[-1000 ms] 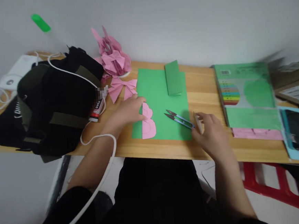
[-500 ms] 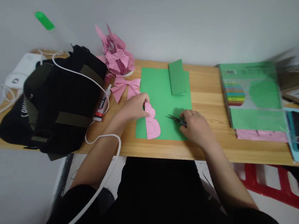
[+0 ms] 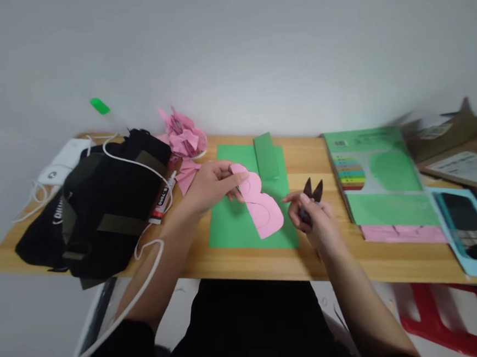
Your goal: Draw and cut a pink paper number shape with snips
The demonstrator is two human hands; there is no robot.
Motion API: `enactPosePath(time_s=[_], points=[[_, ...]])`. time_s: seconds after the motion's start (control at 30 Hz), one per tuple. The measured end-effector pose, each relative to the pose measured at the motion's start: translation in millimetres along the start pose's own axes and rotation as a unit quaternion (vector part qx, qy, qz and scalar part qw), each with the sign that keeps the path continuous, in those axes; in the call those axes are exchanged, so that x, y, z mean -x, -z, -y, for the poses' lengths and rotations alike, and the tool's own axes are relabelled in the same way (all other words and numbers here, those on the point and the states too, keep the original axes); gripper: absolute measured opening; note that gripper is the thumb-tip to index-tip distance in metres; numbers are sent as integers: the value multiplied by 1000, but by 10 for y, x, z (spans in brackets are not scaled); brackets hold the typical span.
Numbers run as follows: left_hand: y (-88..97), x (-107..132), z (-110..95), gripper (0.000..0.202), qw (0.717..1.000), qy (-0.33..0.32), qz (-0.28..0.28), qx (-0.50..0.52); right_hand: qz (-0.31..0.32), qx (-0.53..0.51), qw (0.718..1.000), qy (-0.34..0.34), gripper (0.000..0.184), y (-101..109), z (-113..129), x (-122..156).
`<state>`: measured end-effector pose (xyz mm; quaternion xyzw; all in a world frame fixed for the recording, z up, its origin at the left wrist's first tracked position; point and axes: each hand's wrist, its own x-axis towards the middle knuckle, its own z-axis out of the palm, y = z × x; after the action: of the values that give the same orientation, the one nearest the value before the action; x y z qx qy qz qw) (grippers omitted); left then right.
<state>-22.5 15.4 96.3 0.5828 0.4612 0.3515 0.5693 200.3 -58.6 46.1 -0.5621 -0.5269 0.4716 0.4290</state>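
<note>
My left hand (image 3: 216,185) pinches a pink paper cutout (image 3: 263,208) by its upper end. The cutout has a scalloped right edge, a straight left edge and curved lines drawn on it; it is tilted above a green paper sheet (image 3: 226,231). To the right, my right hand (image 3: 313,216) grips a pair of scissors (image 3: 314,190), blades parted and pointing up, handles mostly hidden in the palm. My right index finger reaches toward the cutout, a small gap apart. A folded green paper piece (image 3: 266,157) stands on the sheet's far part.
A black bag (image 3: 116,204) with a white cable lies left, beside a glue tube (image 3: 164,201). Pink paper bows (image 3: 186,174) and a pink paper craft (image 3: 185,136) sit behind. At right are a green paper pack (image 3: 382,172), a phone (image 3: 469,226) and a cardboard box (image 3: 468,155).
My left hand has lifted the pink cutout off the green sheet and tilted it. My right hand has raised the scissors and turned the blades upward, now spread. The view has tilted up.
</note>
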Motion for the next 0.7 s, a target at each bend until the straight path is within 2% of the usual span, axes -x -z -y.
enactPosePath(time_s=[0.1,0.2,0.37,0.53,0.63,0.7], points=[[-110,-20,-137,37,998,-34,-41,45,-18,-62,998,9,45,11,142,-4],[-187,-21,-252,32,992,-63,-70,80,-70,-107,991,35,41,41,325,-43],[-208,35,-456,32,982,-109,-96,123,-151,-165,971,89,35,196,683,-196],[-206,120,-600,27,971,-183,-59,142,-208,-231,937,158,31,333,1051,-291],[-271,151,-625,26,962,-228,-19,152,-216,-248,925,189,32,290,1196,-300],[-359,158,-635,23,964,-230,-8,133,-207,-252,926,191,33,211,1239,-304]])
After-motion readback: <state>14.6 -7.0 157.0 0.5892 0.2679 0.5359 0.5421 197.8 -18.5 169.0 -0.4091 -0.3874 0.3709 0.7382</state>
